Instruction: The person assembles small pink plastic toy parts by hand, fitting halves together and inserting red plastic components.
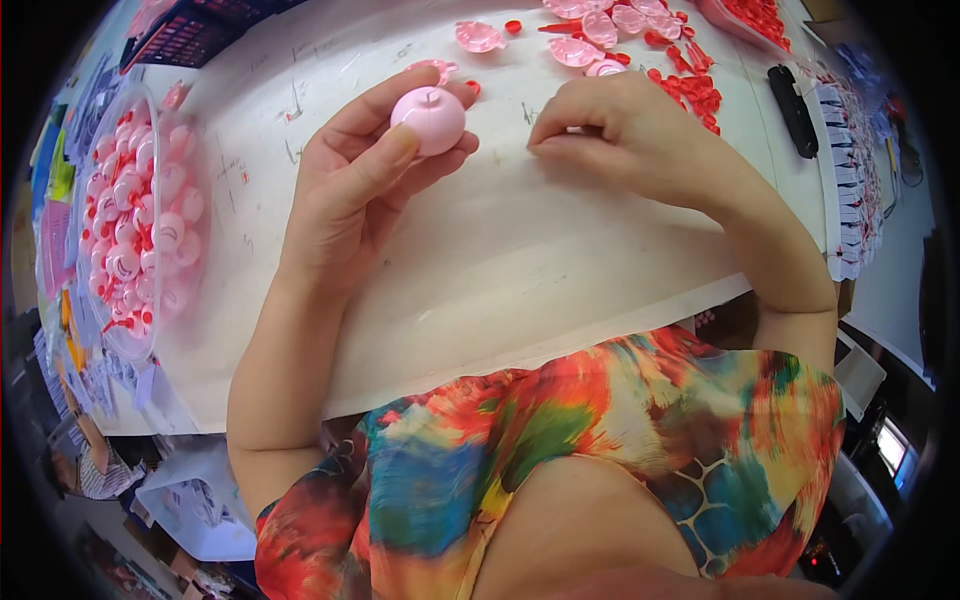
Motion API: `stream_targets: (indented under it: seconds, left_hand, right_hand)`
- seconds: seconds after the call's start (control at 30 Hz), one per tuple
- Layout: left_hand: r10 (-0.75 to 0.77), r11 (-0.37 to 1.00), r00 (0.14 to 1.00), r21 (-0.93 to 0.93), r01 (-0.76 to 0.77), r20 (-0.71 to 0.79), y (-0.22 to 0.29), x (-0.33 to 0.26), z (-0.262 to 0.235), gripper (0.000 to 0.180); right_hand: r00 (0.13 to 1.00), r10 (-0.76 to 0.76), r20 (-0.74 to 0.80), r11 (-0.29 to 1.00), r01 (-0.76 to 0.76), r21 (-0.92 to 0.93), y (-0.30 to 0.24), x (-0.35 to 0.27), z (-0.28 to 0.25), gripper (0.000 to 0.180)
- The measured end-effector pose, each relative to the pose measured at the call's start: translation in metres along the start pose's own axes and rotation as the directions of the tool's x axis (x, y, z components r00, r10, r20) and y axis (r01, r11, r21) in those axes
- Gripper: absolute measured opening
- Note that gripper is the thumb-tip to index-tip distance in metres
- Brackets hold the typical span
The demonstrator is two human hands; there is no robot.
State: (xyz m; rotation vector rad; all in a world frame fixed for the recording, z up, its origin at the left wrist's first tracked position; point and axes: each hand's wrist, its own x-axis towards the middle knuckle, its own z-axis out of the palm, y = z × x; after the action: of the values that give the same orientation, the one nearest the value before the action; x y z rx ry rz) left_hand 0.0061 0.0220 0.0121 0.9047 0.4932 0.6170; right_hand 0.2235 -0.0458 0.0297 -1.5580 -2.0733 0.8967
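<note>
My left hand (350, 175) is raised over the white table, its thumb and fingers closed around a smooth pink plastic ball (428, 125) with a small dimple and nub on top. To the right, my right hand (640, 140) is held with thumb and forefinger pinched together just above the table. Whatever that pinch holds, if anything, is hidden. Behind my left fingertips lies a pink petal-shaped piece (440, 70), partly covered, with a small red part (473, 88) next to it. Small red plastic parts (695, 95) are heaped just beyond my right hand.
A clear tub (155, 120) of pink balls and red parts stands at left, below a dark blue crate (190, 35). Pink leaf-like shells (480, 37) lie at the far side. A pink tray (735, 22) of red parts and a black elongated object (793, 110) are at right.
</note>
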Motion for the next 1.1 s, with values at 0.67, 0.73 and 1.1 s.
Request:
stream_targets:
  seconds: [0.67,0.73,1.1]
  left_hand:
    - [-0.144,0.985,0.977,-0.068,0.156,0.155,-0.002,-0.006,0.004,0.041]
    - [-0.153,0.983,0.981,-0.087,0.164,0.115,-0.003,-0.005,0.005,0.042]
    - [-0.022,0.994,0.998,-0.105,0.028,0.054,-0.005,0.006,-0.013,0.048]
  right_hand:
    - [0.765,-0.569,-0.301,0.776,0.621,0.113,-0.012,0.038,0.004,0.011]
    - [0.852,-0.451,-0.266,0.851,0.501,0.16,-0.016,0.034,0.002,0.011]
    - [0.983,-0.132,-0.125,0.978,0.109,-0.178,-0.002,-0.003,0.016,0.015]
